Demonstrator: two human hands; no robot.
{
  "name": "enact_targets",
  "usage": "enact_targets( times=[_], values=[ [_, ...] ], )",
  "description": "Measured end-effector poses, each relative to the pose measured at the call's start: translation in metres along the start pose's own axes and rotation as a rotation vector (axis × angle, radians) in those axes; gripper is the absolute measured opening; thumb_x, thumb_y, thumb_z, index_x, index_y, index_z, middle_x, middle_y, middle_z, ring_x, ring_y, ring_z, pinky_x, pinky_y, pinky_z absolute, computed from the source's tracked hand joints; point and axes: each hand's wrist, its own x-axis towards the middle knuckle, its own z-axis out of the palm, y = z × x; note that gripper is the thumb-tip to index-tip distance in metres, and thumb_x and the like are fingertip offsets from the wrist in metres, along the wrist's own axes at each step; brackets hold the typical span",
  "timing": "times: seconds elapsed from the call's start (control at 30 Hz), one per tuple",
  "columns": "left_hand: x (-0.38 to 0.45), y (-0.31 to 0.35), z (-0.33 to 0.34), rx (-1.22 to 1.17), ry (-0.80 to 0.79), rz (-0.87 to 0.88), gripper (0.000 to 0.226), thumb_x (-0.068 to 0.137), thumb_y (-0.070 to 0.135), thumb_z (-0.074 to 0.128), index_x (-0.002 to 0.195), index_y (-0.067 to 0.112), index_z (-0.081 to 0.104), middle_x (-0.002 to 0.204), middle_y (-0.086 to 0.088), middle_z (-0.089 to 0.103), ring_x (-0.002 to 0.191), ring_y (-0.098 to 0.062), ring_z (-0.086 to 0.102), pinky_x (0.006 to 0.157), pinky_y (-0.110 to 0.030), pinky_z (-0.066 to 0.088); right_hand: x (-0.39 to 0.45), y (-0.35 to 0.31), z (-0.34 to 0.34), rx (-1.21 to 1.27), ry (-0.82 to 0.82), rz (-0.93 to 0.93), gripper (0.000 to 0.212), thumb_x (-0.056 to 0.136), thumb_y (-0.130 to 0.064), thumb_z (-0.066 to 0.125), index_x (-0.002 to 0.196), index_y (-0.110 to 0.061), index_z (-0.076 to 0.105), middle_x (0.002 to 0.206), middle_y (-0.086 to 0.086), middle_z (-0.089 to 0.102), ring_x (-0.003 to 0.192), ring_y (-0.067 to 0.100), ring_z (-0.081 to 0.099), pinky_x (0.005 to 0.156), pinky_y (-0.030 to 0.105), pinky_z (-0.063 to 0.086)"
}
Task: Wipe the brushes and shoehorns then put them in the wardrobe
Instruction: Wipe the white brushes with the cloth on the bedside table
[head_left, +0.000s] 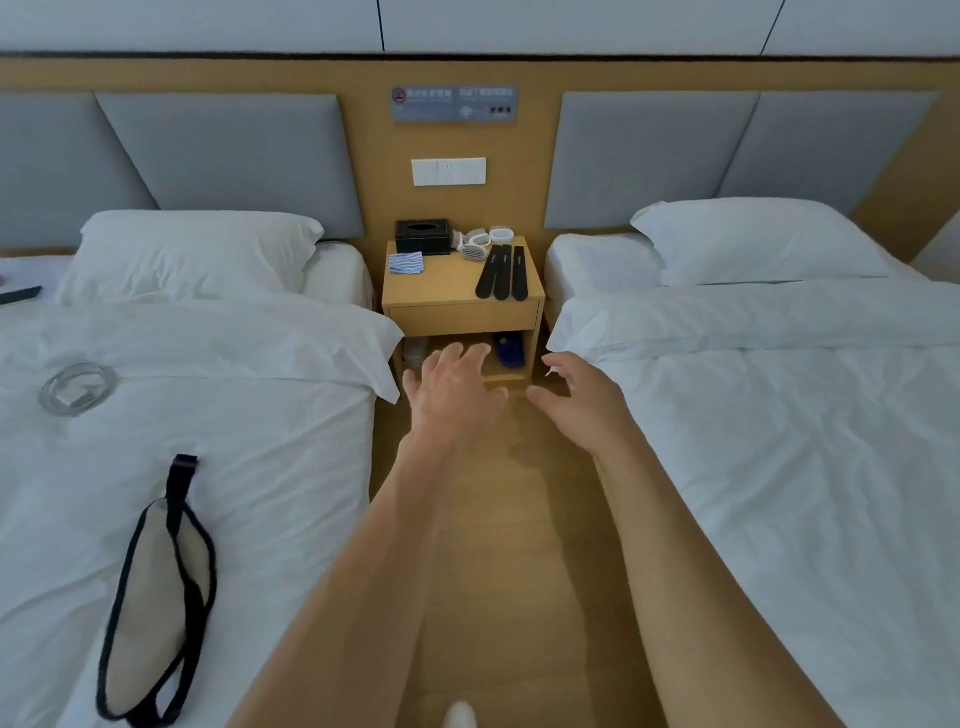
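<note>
Three black shoehorns (503, 273) lie side by side on the right half of a wooden nightstand (445, 283). Behind them sit several white brushes (482, 242) in a small pile. A blue-and-white striped cloth (405, 262) lies folded on the nightstand's left part. My left hand (451, 395) and my right hand (581, 401) both reach forward over the floor, short of the nightstand, fingers spread and holding nothing. No wardrobe is in view.
A black tissue box (422, 236) stands at the nightstand's back. Blue slippers (509, 349) sit in its lower shelf. White beds (208, 415) flank the narrow wooden aisle (498, 519). A beige bag with black straps (156, 592) and a coiled cable (78, 388) lie on the left bed.
</note>
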Motion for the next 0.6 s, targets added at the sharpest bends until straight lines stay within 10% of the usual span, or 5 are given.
enact_targets(
  times=[0.6],
  values=[
    [0.27,-0.007,0.037,0.071,0.02,-0.006,0.059,0.091,0.045,0.06,0.144,0.036,0.035,0.15,0.0,0.04,0.142,-0.027,0.032,0.114,-0.06,0.019,0.287,0.004,0.018,0.043,-0.047,-0.001,0.051,0.094,-0.037,0.065,0.142,-0.03,0.046,0.146,-0.001,0.051,0.132,0.022,0.05,0.104,0.039,0.046]
  ],
)
